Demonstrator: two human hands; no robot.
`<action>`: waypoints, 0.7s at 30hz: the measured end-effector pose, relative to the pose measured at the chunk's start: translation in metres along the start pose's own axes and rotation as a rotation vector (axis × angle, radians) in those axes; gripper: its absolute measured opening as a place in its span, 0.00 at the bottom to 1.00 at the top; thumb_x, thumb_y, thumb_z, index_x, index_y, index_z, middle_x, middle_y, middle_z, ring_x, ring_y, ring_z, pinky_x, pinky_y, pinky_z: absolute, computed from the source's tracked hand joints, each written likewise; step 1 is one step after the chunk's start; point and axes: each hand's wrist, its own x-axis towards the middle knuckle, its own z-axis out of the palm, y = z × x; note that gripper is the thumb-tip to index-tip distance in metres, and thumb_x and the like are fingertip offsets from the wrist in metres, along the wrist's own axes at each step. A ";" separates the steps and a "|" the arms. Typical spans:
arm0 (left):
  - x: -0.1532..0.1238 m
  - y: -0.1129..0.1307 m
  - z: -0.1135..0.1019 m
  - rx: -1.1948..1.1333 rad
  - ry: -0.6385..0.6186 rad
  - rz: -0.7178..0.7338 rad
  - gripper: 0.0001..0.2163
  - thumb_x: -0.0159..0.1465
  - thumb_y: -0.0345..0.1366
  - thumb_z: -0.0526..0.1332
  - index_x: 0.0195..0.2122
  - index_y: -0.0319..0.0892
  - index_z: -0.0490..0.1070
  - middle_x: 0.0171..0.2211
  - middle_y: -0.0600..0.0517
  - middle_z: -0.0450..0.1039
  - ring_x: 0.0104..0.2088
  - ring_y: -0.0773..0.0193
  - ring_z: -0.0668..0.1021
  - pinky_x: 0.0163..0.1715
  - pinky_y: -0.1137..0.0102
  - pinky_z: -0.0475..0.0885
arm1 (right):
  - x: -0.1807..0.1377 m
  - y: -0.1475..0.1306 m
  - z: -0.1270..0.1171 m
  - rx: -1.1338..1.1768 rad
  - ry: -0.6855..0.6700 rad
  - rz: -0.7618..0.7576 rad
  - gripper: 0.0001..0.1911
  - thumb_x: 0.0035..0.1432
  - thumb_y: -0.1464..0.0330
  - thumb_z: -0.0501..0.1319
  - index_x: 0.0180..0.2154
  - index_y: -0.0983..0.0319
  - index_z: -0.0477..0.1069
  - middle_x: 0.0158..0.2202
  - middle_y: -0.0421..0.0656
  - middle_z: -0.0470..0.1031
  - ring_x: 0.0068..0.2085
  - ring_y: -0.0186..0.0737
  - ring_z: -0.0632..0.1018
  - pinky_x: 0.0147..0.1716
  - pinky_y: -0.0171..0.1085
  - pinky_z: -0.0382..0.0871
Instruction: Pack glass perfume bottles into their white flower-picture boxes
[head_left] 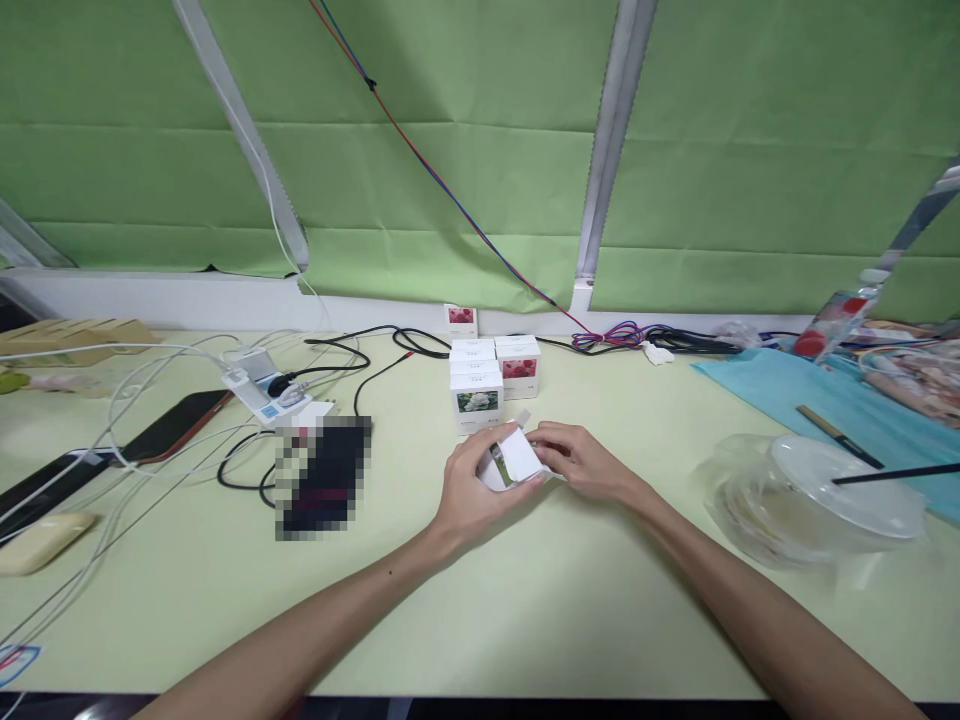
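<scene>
Near the middle of the table I hold a small white box [520, 455] with its flaps raised and a bit of green showing on it. My left hand [471, 487] wraps round its left side and underside, thumb along the near edge. At its right edge, the curled fingers of my right hand [576, 458] pinch a flap; the fingertips are partly hidden. Just beyond my hands stands a row of white boxes [477, 402] with a white-flower picture. Beside it stands a white box with a red-flower picture [517, 368].
Another red-flower box [460, 320] stands at the back. To the left lie a power strip [262, 390], tangled cables, and a phone [176, 425]. On the right are a lidded cup in a plastic bag [844, 490], a blue cloth [780, 385] and a bottle [840, 315].
</scene>
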 end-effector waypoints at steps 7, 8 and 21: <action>0.000 0.001 -0.001 0.018 -0.022 0.034 0.27 0.52 0.46 0.75 0.53 0.48 0.76 0.49 0.46 0.80 0.47 0.53 0.81 0.49 0.58 0.77 | 0.000 0.001 0.001 -0.018 -0.002 0.019 0.15 0.69 0.69 0.54 0.46 0.60 0.79 0.37 0.43 0.77 0.36 0.37 0.74 0.38 0.36 0.65; 0.000 0.001 -0.001 0.020 -0.025 0.037 0.27 0.52 0.46 0.75 0.53 0.48 0.76 0.49 0.46 0.80 0.47 0.53 0.81 0.49 0.57 0.77 | 0.000 0.001 0.002 -0.017 -0.002 0.021 0.15 0.69 0.69 0.54 0.46 0.60 0.79 0.37 0.43 0.77 0.35 0.37 0.74 0.38 0.36 0.65; 0.000 0.001 -0.001 0.008 -0.041 0.049 0.27 0.54 0.46 0.75 0.55 0.49 0.76 0.50 0.46 0.80 0.47 0.54 0.82 0.51 0.57 0.77 | -0.001 0.001 0.002 0.067 -0.015 0.072 0.14 0.67 0.68 0.56 0.45 0.61 0.81 0.38 0.44 0.79 0.36 0.38 0.73 0.35 0.35 0.64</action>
